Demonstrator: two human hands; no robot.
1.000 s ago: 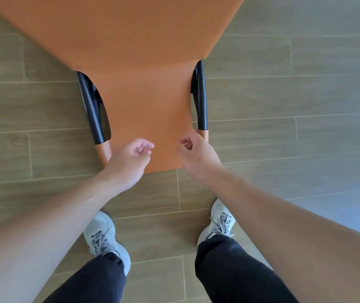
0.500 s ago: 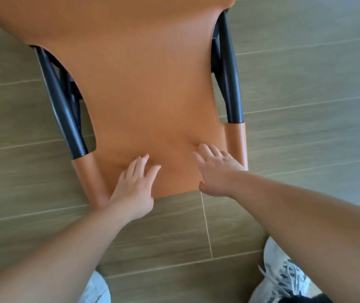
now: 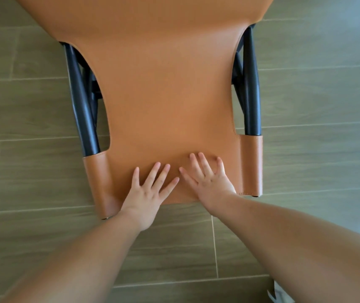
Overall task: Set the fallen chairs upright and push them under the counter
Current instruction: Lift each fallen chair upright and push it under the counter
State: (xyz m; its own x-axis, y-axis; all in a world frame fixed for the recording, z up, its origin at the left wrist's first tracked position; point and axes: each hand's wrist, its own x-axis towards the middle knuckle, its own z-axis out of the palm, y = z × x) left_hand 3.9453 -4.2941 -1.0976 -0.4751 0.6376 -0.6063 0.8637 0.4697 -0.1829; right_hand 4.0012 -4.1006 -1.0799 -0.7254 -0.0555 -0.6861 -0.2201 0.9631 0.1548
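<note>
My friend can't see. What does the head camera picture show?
Two bare hands, left hand and right hand, press flat with spread fingers on the orange leather back of a black-framed chair. Grey-brown wooden floor planks lie underneath.

Both hands (image 3: 174, 189) flat, fingers spread
</note>
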